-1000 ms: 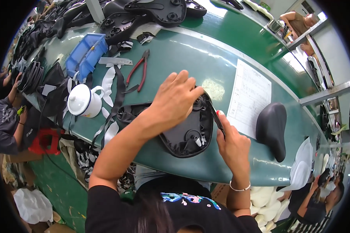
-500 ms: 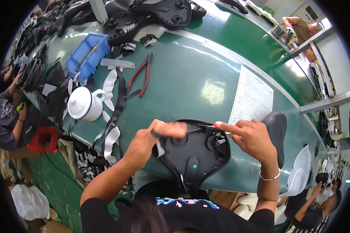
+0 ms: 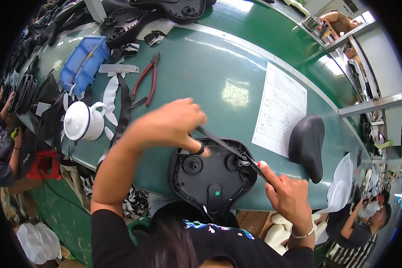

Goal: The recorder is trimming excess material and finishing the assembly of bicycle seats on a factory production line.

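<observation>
A black bicycle saddle lies underside up at the table's front edge, its nose toward my body. My left hand is raised over its far left side, blurred, with fingers closed on one end of a black strip of cover material. That strip stretches taut to the saddle's far right rim. My right hand grips a slim dark-handled knife, whose tip meets the strip at the rim. Another black saddle sits right of my right hand, beside a printed sheet.
To the left are red-handled cutting pliers, a white enamel mug with lid, a blue bin and black and white scraps. More saddles are heaped at the back. People work at both sides.
My left hand has swung up and away from the saddle, drawing the strip out long. My right hand has dropped lower with the knife tilted along the rim. The view has shifted slightly.
</observation>
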Action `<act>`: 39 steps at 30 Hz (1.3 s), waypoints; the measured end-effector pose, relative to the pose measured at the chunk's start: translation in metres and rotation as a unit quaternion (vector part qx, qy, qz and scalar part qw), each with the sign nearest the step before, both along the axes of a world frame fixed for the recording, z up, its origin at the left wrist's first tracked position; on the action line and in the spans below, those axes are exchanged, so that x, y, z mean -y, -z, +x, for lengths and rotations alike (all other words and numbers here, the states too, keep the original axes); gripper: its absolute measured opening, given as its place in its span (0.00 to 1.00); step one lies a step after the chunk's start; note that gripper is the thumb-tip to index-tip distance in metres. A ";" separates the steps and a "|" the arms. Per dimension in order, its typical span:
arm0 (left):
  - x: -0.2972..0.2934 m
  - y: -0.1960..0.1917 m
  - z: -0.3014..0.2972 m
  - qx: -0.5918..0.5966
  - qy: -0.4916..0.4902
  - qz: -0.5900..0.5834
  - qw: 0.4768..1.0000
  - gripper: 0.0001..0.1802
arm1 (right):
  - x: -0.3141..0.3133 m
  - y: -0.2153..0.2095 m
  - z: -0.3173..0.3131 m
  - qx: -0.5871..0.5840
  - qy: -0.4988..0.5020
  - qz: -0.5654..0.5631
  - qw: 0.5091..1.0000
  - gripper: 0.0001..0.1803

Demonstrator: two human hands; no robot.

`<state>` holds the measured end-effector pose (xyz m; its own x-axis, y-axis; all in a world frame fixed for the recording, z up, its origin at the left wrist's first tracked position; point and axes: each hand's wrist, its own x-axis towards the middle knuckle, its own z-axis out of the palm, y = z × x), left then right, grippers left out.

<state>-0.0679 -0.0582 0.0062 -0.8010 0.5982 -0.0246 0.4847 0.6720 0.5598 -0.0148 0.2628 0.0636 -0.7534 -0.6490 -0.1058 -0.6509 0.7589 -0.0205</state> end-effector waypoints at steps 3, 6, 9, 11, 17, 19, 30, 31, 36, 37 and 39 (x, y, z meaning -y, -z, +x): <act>-0.038 0.006 -0.003 -0.138 0.046 -0.017 0.989 0.17 | -0.008 0.001 -0.014 0.061 -0.011 -0.033 0.998 0.31; -0.069 -0.001 -0.009 0.229 0.065 0.419 0.876 0.09 | -0.017 0.014 -0.004 0.050 -0.002 -0.042 0.998 0.32; -0.084 -0.021 -0.009 0.263 -0.189 0.519 0.791 0.10 | -0.017 0.019 0.033 0.054 0.049 0.046 0.996 0.34; -0.087 -0.031 -0.008 0.139 -0.240 0.687 0.672 0.11 | -0.023 0.026 0.058 0.135 0.147 -0.111 0.974 0.33; -0.014 -0.076 0.018 -0.478 -0.488 0.576 0.449 0.11 | -0.007 0.037 0.098 0.268 0.299 -0.361 0.842 0.30; -0.041 -0.042 -0.002 -0.420 -0.389 0.464 0.676 0.08 | -0.018 0.046 0.098 0.341 0.387 -0.464 0.720 0.31; -0.003 0.068 -0.041 0.051 -0.381 0.440 0.811 0.12 | -0.166 0.098 0.017 -0.140 0.478 -0.601 0.626 0.28; -0.031 0.067 -0.038 -0.031 -0.366 0.301 0.880 0.19 | -0.176 0.105 0.009 -0.145 0.477 -0.605 0.621 0.28; -0.078 0.009 0.025 0.092 0.305 0.126 0.939 0.29 | -0.178 0.108 0.002 0.023 0.456 -0.744 0.488 0.30; -0.083 -0.007 0.020 0.125 0.182 0.052 0.974 0.33 | -0.174 0.106 0.007 0.063 0.422 -0.765 0.483 0.31; -0.101 -0.014 0.009 0.027 -0.033 -0.011 0.999 0.41 | -0.123 0.090 0.013 0.087 0.416 -0.746 0.512 0.33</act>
